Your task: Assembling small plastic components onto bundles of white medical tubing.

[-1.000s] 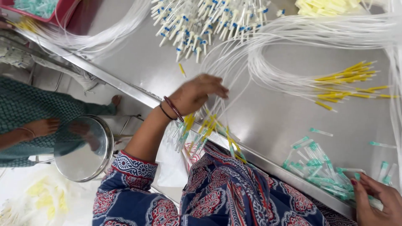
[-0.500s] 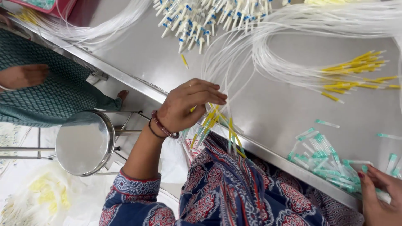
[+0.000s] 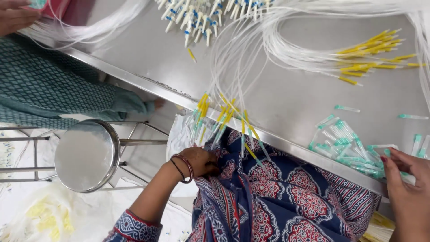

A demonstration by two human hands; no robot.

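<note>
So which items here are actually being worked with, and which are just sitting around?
In hand:
- left hand, low at the lap beside the yellow-tipped tube ends that hang over the table edge
- right hand, at the pile of green-capped pieces

Lying about:
- yellow-tipped bundle
- blue-and-white connectors
- round metal stool
- another person's hand

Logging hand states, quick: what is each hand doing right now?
Left hand: curled at the lap below the hanging yellow-tipped tubes; grip cannot be told.
Right hand: fingers on the green-capped pieces; grip cannot be told.

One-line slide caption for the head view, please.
Left hand in lap below yellow-tipped tubes; right hand touches green-capped pieces.
</note>
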